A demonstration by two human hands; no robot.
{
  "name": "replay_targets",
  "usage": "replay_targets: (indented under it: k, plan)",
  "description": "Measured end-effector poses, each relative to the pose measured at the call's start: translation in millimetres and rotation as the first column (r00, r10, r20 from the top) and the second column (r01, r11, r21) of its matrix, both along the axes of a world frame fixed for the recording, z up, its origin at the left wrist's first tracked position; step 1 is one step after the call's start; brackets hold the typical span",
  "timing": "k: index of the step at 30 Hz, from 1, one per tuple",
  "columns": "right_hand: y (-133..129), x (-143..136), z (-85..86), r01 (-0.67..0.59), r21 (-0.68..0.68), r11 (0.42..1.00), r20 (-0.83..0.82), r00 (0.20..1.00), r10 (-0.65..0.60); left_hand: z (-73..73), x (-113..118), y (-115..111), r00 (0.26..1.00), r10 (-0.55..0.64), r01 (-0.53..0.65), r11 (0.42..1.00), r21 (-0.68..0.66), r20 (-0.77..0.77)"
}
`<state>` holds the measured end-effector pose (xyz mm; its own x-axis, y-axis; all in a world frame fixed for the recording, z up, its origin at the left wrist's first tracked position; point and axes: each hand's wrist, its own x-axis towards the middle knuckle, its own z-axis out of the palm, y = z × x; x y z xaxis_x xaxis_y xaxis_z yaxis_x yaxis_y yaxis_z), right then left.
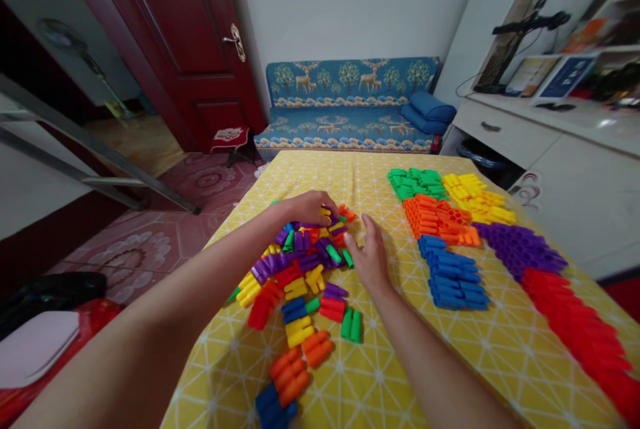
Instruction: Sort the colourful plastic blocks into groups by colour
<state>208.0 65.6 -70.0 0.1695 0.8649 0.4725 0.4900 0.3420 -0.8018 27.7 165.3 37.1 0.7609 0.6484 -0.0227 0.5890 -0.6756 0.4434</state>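
Note:
My left hand (311, 208) reaches over the far side of a mixed heap of plastic bullet-shaped building blocks (305, 262). Its fingers are curled around a yellow building block (325, 212), which they partly hide. At the heap's right edge is my right hand (370, 256), thumb and fingers apart with nothing between them. Near its thumb lies a green building block (347, 258). Joined orange blocks (290, 376) and dark blue blocks (274, 409) lie toward the near edge.
On the table's right, blocks are grouped by colour: green (415, 184), yellow (477, 197), orange (437, 218), blue (453, 274), purple (523, 247) and a long red row (580, 336). A yellow patterned cloth (380, 369) covers the table. Beyond stands a blue sofa (345, 119).

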Motion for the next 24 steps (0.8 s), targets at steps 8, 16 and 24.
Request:
replay_targets:
  k: [8, 16, 24]
  plan:
    - [-1.7, -2.3, -0.6, -0.151, -0.05, 0.987, -0.007, 0.989, 0.151, -1.2, -32.3, -90.7, 0.98, 0.136, -0.155, 0.978, 0.138, 0.143]
    - [-1.9, -2.7, 0.5, -0.125, -0.075, 0.989, -0.084, 0.989, 0.119, -31.0, -53.3, -172.4, 0.799, 0.6, -0.573, 0.736, 0.361, 0.046]
    - [-5.1, -2.7, 3.1, -0.126, -0.051, 0.991, 0.041, 0.991, 0.128, -62.6, -23.2, -166.5, 0.814, 0.58, -0.557, 0.761, 0.333, 0.036]
